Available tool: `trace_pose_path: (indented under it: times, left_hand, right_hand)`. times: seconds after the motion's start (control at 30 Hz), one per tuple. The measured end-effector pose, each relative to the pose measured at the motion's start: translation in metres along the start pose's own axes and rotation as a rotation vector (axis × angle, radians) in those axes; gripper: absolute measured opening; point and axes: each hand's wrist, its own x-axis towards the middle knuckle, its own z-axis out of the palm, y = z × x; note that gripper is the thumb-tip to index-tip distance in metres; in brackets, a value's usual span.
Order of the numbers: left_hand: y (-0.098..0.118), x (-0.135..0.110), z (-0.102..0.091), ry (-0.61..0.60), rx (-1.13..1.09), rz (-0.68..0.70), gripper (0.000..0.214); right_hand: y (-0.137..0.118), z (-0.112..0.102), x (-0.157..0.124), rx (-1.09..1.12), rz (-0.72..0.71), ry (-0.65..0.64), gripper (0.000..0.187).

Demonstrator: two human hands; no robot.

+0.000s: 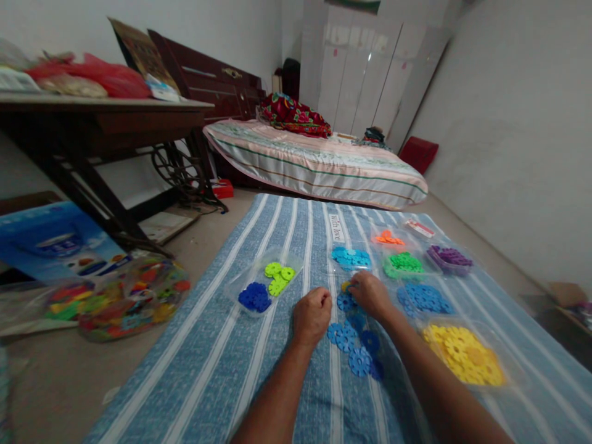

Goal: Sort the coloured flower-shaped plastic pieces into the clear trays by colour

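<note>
My left hand [312, 314] rests on the blue striped cloth [222, 351] with its fingers curled into a fist; nothing shows in it. My right hand [370, 293] is closed in a pinch over a blue snowflake disc [345, 302], with a small yellow piece [345, 286] just beside the fingertips. A chain of joined blue discs [356, 345] runs from that hand back toward me along the cloth. A clear tray [245, 279] left of my hands holds dark blue discs [254, 297] and lime green discs [279, 275].
More clear trays hold light blue [350, 258], orange [388, 237], green [403, 263], purple [449, 256], blue [423, 298] and yellow [465, 353] discs. A bag of mixed pieces [124, 299] lies left on the floor. A sewing table [106, 117] and a bed [314, 163] stand beyond.
</note>
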Motion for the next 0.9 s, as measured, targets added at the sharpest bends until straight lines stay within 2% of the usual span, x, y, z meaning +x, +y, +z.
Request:
trace_pose_path:
  times: [0.3,0.43,0.53,0.57,0.63,0.7,0.73,0.77,0.9]
  left_hand:
    - [0.001,0.001,0.000,-0.011,-0.007,-0.022,0.016]
    - [0.000,0.001,0.001,-0.002,-0.015,-0.008,0.016]
    - [0.000,0.001,0.000,-0.003,-0.016,-0.013,0.015]
    - [0.000,0.001,0.000,-0.007,-0.015,-0.022,0.015]
    - [0.001,0.001,-0.001,-0.018,-0.013,-0.036,0.016]
    - [0.001,0.001,-0.001,-0.023,-0.011,-0.036,0.017]
    - [0.001,0.001,-0.001,-0.022,-0.009,-0.032,0.017]
    - [0.001,0.002,-0.001,-0.018,-0.008,-0.029,0.017]
    - [0.001,0.002,-0.001,-0.008,-0.013,-0.023,0.016]
  right_hand:
    - [0.017,0.000,-0.001,0.130,0.098,0.044,0.014]
    - [0.021,-0.002,-0.002,0.224,0.067,0.065,0.015]
    - [0.022,-0.014,0.001,0.293,0.017,0.077,0.018]
    - [0.022,-0.020,0.003,0.317,0.007,0.108,0.021]
    - [0.021,-0.034,0.010,0.329,0.026,0.252,0.025]
    - [0.021,-0.047,0.014,0.261,0.098,0.415,0.027]
    - [0.021,-0.051,0.014,0.200,0.127,0.440,0.027]
    - [0.020,-0.053,0.013,0.133,0.143,0.405,0.026]
    - [0.017,-0.039,-0.003,-0.029,0.068,0.060,0.022]
